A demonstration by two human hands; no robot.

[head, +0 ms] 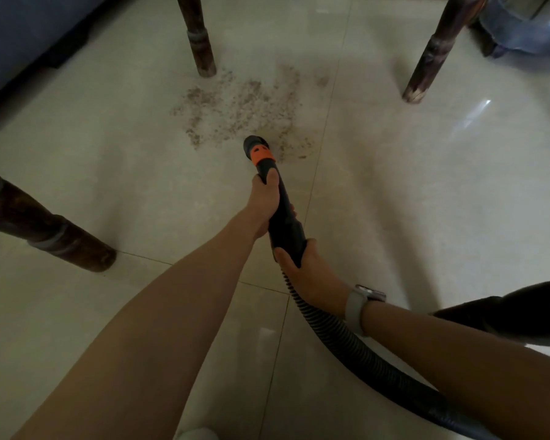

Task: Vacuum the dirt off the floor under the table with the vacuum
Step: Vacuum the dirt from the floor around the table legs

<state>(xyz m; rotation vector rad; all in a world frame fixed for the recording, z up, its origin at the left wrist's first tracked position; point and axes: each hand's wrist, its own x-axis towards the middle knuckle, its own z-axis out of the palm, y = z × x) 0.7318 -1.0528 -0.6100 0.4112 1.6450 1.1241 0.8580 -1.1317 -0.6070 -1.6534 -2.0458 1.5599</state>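
Dim, murky indoor light. A white glare streak lies on the glossy floor (pixel 477 112) toward two o'clock. Wide-angle distortion bends the desk legs (pixel 200 36) outward at the edges; corners are dark and softly blurred.

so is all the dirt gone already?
No, a patch of dirt lies on the floor beyond the nozzle.

The floor (pixel 410 201) is glossy pale tile with thin grout lines. Gritty brown dirt (pixel 235 109) looks rough and matt. The vacuum nozzle (pixel 280 201) is matt black plastic with an orange collar; its hose (pixel 346 341) is ribbed. The legs (pixel 200 42) are dark worn wood.
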